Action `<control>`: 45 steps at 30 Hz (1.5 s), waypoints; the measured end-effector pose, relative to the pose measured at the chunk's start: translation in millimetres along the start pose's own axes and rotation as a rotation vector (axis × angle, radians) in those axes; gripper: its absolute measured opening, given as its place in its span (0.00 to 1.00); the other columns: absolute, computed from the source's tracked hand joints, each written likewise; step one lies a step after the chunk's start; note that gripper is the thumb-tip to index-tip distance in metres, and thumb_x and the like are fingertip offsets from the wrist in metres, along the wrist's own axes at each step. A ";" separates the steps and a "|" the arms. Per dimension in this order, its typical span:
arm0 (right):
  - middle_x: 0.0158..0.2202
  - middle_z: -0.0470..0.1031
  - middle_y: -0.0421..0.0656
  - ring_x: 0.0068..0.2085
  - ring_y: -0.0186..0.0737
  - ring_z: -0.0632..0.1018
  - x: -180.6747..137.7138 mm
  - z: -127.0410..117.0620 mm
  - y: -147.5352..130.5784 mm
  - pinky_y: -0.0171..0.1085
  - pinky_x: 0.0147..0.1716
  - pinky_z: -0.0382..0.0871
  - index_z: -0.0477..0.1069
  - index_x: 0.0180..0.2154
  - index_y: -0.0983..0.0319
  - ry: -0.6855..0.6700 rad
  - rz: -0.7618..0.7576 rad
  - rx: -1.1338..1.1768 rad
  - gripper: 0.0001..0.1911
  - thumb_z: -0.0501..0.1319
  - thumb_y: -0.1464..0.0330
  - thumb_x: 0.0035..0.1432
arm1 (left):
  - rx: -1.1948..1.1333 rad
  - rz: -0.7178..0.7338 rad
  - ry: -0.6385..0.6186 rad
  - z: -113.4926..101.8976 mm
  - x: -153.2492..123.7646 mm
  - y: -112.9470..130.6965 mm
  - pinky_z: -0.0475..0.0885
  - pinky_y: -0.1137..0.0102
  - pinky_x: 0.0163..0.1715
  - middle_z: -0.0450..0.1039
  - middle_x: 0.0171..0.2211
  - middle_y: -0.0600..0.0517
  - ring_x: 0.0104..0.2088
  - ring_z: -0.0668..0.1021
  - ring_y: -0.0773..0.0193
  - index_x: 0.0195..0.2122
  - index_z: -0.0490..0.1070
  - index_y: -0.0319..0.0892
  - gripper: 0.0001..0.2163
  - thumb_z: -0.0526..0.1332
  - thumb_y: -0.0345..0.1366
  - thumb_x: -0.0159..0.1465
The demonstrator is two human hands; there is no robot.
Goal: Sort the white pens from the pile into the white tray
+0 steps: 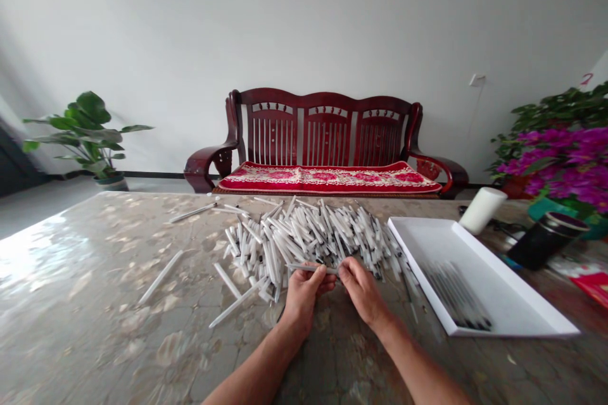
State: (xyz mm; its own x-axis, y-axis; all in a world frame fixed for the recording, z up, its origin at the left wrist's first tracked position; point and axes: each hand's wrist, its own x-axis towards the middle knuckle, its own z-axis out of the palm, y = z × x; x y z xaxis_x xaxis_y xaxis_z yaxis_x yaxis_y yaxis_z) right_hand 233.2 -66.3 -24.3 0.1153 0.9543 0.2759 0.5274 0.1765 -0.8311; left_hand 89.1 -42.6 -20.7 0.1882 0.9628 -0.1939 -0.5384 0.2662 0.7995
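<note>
My left hand (305, 291) is closed around a slim pale pen (300, 266), held level just above the table. At the pen's right end, the fingertips of my right hand (361, 288) are pinched together; whether a cap or another small part lies between them is hidden. Right behind both hands spreads a large heap of pens (304, 231), whitish and translucent, many with black ends. To the right, a shallow white box (503, 291) holds a row of similar pens (456, 294) lying side by side, dark ends toward me.
Single pens (161, 276) lie left of the heap on the patterned table (109, 323). Beyond the box stand a white cylinder (483, 211), a tilted-looking black cup (546, 240) and purple flowers (570, 161). A wooden bench (325, 130) is across the table.
</note>
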 end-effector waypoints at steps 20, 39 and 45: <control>0.18 0.64 0.38 0.21 0.38 0.67 5.2 9.7 0.5 0.36 0.21 0.62 0.63 0.25 0.56 -0.006 0.145 0.186 0.29 0.45 0.43 0.64 | 0.026 0.080 -0.030 2.9 2.7 0.0 0.77 0.70 0.27 0.79 0.23 0.50 0.23 0.80 0.62 0.27 0.72 0.39 0.23 0.79 0.48 0.40; 0.15 0.57 0.34 0.17 0.34 0.61 8.3 -10.3 -5.4 0.33 0.15 0.56 0.57 0.20 0.56 -0.057 0.149 0.249 0.24 0.51 0.47 0.59 | 0.138 -0.453 -0.417 -7.8 -3.3 18.5 0.44 0.78 0.12 0.65 0.14 0.57 0.11 0.54 0.78 0.27 0.77 0.37 0.25 0.70 0.58 0.51; 0.27 0.76 0.42 0.30 0.41 0.76 15.5 -26.8 9.2 0.36 0.29 0.66 0.72 0.34 0.57 0.137 -0.035 -0.168 0.19 0.49 0.55 0.66 | 0.076 -0.329 -0.344 -5.6 0.3 12.7 0.58 0.80 0.16 0.70 0.19 0.55 0.16 0.66 0.76 0.26 0.75 0.38 0.21 0.77 0.50 0.44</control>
State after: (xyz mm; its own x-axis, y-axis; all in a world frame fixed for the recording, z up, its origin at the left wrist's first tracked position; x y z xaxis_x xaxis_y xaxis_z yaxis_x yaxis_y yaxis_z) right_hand 262.5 -56.4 -14.7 0.2014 0.9045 0.3759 0.6649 0.1555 -0.7305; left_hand 77.7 -38.6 -13.8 0.6062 0.7536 -0.2542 -0.3455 0.5374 0.7693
